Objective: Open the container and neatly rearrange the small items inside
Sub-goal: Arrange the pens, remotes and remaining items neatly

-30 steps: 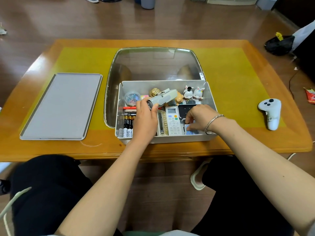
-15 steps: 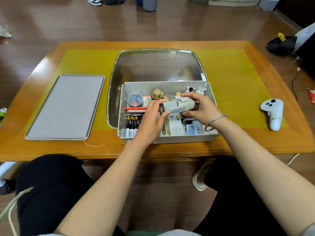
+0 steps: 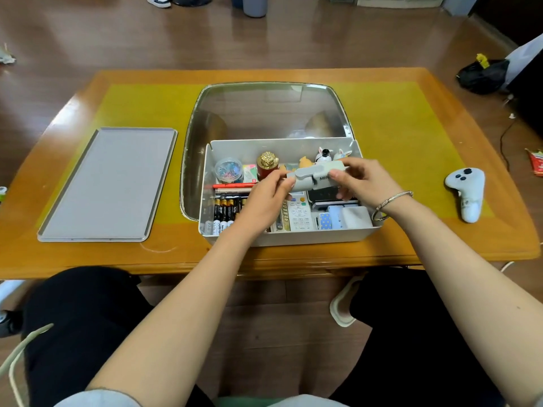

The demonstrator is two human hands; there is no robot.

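Gripping grey device [image 3: 316, 177], both hands

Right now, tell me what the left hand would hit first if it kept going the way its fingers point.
The left hand grips the grey gadget and points up-right, toward the right hand on its other end. Beyond that likely the figurines at the box's back wall; depth is unclear.

- Table [image 3: 293, 259]: glossy varnished wood.
- Container [image 3: 308, 237] on it: matt grey plastic.
- Clear lid [image 3: 270, 113] behind the container: shiny, reflective.
- Bracelet [image 3: 392, 201]: bright metal.
- Tray [image 3: 108, 183] left of the container: matt grey.
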